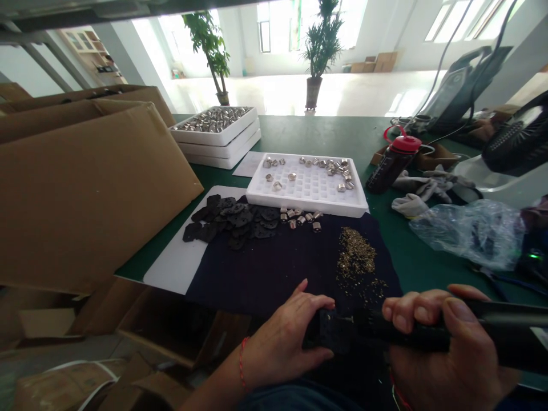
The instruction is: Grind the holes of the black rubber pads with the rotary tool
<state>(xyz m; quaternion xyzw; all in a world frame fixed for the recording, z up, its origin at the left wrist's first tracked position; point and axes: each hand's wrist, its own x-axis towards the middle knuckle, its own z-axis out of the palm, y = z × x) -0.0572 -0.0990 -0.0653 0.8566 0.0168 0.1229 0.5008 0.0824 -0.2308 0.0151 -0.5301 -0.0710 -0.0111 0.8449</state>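
Head view: my left grip point(285, 337) is half closed, holding black plate point(336, 335) by its edges; right grip point(454, 342) wraps black driver point(509, 322), lying sideways, its tip toward the plate.

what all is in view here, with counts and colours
plants: two, green, potted, at back
stacked trays: several, white, back left, metal parts on top
open tray: one, white, centre, metal pieces inside
loose metal pieces: about ten, silvery, before open tray
flat plates: many, black, on cloth's left
screws: many, gold, on cloth's right
cloth: one, dark, front
bottle: one, dark with red lid, right
fan: one, black, far right
boxes: several, brown, left
left hand: one, at a black plate
right hand: one, around a black tool
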